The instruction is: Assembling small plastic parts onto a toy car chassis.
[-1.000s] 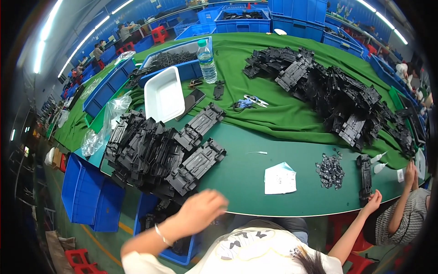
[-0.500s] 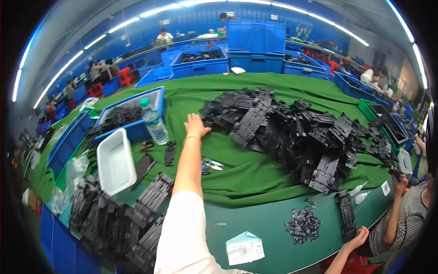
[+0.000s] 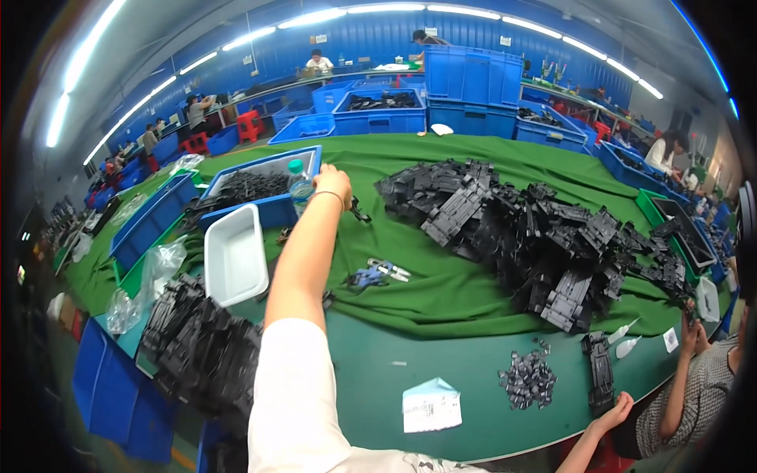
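Clear plastic water bottle (image 3: 300, 186), green cap, upright on green cloth, against the blue bin's corner; left hand (image 3: 333, 183) touching it.

This is a factory assembly hall, shown by long worktables (image 3: 441, 158) covered in green cloth, heaps of black plastic parts (image 3: 536, 236), stacked blue crates (image 3: 473, 75), strip lights (image 3: 378, 9) along blue walls, and other workers (image 3: 319, 61) seated at benches farther back.

Bright, even light from ceiling tube lamps (image 3: 315, 17); soft shadows on the green bench (image 3: 441, 292); strong fisheye bending, dark corners, slight blur at the rim
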`<state>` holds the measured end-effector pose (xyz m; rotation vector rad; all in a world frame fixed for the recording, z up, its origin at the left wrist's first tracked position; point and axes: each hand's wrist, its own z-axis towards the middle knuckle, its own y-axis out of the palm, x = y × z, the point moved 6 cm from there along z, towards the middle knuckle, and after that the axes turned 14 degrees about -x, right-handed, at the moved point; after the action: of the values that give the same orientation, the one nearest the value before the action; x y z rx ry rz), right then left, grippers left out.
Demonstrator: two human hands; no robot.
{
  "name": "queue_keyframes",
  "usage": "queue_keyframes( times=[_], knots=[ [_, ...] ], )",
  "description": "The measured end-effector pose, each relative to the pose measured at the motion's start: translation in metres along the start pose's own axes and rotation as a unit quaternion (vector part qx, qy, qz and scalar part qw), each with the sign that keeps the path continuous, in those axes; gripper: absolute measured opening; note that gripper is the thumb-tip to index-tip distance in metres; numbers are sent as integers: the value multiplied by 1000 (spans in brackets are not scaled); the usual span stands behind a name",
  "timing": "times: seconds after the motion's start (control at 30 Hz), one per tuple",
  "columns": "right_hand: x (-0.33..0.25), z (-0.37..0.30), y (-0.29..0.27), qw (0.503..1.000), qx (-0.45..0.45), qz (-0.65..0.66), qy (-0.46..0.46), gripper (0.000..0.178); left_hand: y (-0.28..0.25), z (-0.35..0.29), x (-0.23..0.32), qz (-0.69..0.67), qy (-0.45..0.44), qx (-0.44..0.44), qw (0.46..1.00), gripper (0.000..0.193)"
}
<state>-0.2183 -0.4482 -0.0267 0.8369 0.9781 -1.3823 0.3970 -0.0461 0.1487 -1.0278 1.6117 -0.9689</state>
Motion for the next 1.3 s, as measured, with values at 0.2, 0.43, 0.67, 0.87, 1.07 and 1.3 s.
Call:
queue_keyframes(
  times=[0.2,0.43,0.67,0.87,1.07,1.3],
  knots=[
    [-6,-3,4,999,-5,34,-1,12,-18,-130,-57,11,162,239,957,72],
    [-110,-62,78,948,-277,139,-66,25,45,-316,7,-301,375,215,850,84],
    [-170,-130,136,714,-577,382,105,62,115,-395,104,-468,385,177,776,89],
    [-131,-137,111,716,-520,406,228,46,145,-393,134,-527,421,129,727,97],
    [-129,-143,105,739,-500,383,238,44,146,-391,129,-589,431,147,668,106],
    [-121,-139,113,739,-499,388,232,46,147,-382,137,-661,465,121,577,110]
  ],
)
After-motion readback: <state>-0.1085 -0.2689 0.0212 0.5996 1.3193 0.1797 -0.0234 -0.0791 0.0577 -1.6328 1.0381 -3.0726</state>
